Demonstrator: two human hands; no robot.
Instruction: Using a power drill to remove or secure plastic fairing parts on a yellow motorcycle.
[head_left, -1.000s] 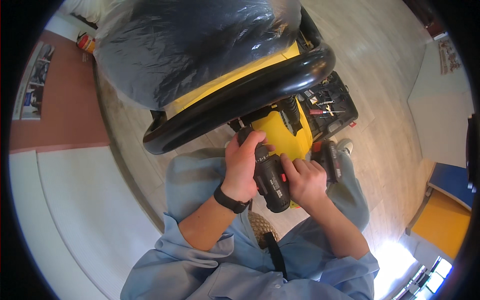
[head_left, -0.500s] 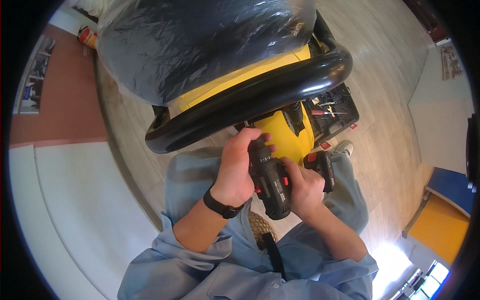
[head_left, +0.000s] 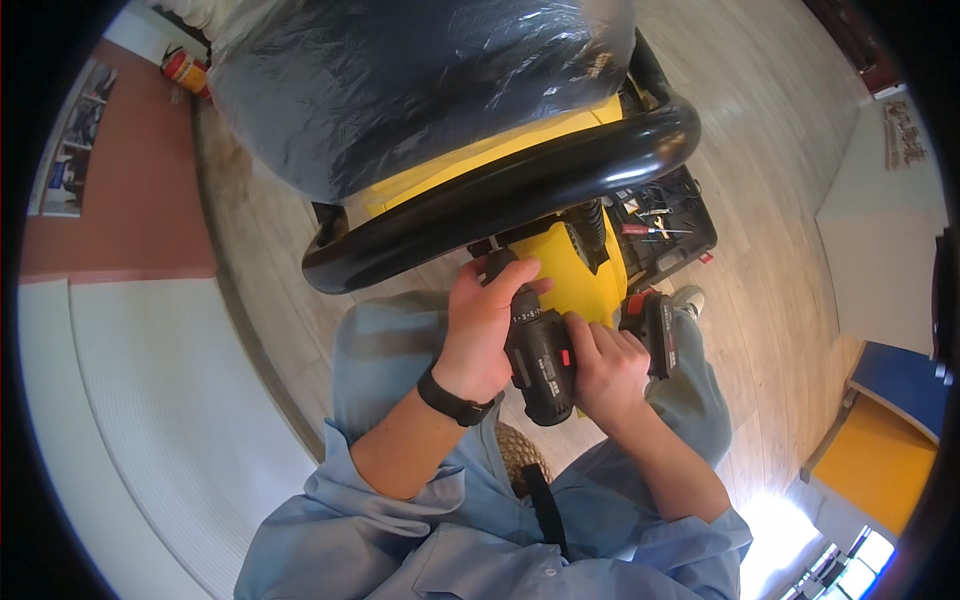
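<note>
A black cordless drill (head_left: 542, 375) with red details lies across my lap, its chuck end pointing away toward a thick black tube (head_left: 520, 180). My left hand (head_left: 472, 330), with a watch on its wrist, closes round the drill's front at the chuck. A thin metal bit shows just past those fingers, close to the tube's underside; whether it touches anything cannot be made out. Around the drill's handle my right hand (head_left: 612, 375) is wrapped, the battery (head_left: 652, 335) sticking out to its right. Beneath the tube is a yellow machine body (head_left: 565, 275).
Dark padding under clear plastic (head_left: 430, 90) rises behind the tube. On the floor to the right, an open black tool case (head_left: 690, 215) holds a red-handled screwdriver (head_left: 640, 230) and other tools. A fire extinguisher (head_left: 185, 72) stands far left, beside a white panel (head_left: 150, 400).
The drill has moved slightly away from me, toward the tube, with both hands on it. My left hand now sits a little more around the chuck. The whole view has shifted slightly.
</note>
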